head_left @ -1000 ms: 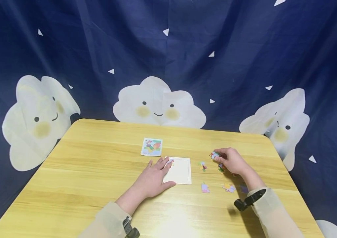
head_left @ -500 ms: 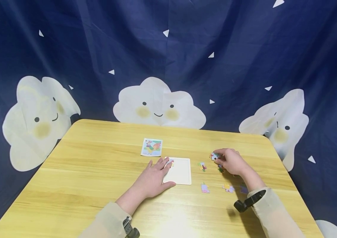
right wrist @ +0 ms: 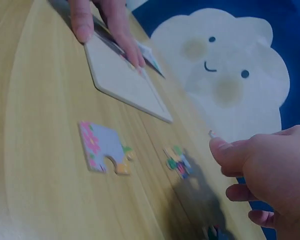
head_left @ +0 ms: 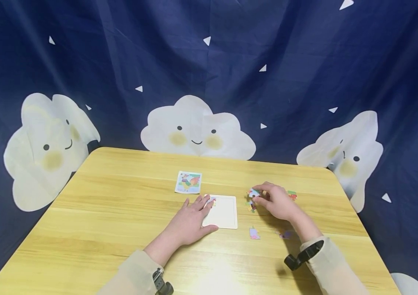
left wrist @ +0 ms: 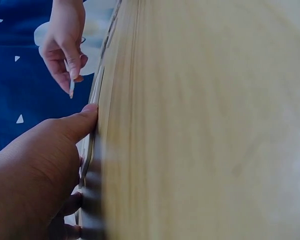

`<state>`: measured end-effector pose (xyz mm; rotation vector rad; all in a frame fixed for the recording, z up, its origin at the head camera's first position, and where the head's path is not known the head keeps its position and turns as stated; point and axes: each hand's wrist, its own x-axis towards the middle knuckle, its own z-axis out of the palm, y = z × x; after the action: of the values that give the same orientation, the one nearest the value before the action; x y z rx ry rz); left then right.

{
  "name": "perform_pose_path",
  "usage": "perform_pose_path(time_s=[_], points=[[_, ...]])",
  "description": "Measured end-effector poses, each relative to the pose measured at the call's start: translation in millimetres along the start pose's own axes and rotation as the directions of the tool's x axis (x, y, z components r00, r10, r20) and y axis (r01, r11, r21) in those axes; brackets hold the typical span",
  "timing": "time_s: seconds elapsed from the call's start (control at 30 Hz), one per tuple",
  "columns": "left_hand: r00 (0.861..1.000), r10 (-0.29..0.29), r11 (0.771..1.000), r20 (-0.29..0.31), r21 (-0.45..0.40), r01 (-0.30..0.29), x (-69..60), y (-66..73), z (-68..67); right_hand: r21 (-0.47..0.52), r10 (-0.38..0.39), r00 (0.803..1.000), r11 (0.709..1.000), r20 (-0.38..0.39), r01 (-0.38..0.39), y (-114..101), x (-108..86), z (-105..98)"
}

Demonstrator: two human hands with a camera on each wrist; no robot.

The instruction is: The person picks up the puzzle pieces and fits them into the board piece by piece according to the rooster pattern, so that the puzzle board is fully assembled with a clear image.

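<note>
Puzzle piece [head_left: 253,192] is up off the counter [head_left: 113,221], right of the tray; I have it pinched between the right hand's [head_left: 277,201] thumb and fingers. Left hand [head_left: 190,220] spread over the left side of the white tray [head_left: 226,218], thumb at its near edge, fingers by a corner piece [head_left: 213,200]. Picture card [head_left: 188,182] lies just beyond; any print too small for me to read. Tray's right edge faces a strip of wood, then the lilac piece [head_left: 254,234]. Red-green piece [head_left: 292,195] sits past the right hand. Counter's far edge runs well beyond both hands, before the navy curtain [head_left: 286,82].
</note>
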<state>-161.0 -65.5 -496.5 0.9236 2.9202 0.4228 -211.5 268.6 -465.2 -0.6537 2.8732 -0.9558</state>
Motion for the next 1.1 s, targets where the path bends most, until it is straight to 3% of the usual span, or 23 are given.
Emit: perform_pose_path(time_s=[0.33,0.77,1.1], points=[[1.0,-0.011,1.0,0.011,0.011,0.011,-0.2,-0.1,0.4,0.054,-0.093,0.995,0.994,-0.022,0.094,-16,2.7,10],[1.0,-0.018,1.0,0.016,0.026,0.017,0.2,-2.0,2.3,0.082,-0.107,0.994,0.991,-0.018,0.108,-28,8.1,25],[0.999,-0.028,1.0,0.028,0.006,0.028,-0.5,-0.6,0.6,0.04,-0.139,0.989,0.989,-0.046,0.141,-36,13.4,37]])
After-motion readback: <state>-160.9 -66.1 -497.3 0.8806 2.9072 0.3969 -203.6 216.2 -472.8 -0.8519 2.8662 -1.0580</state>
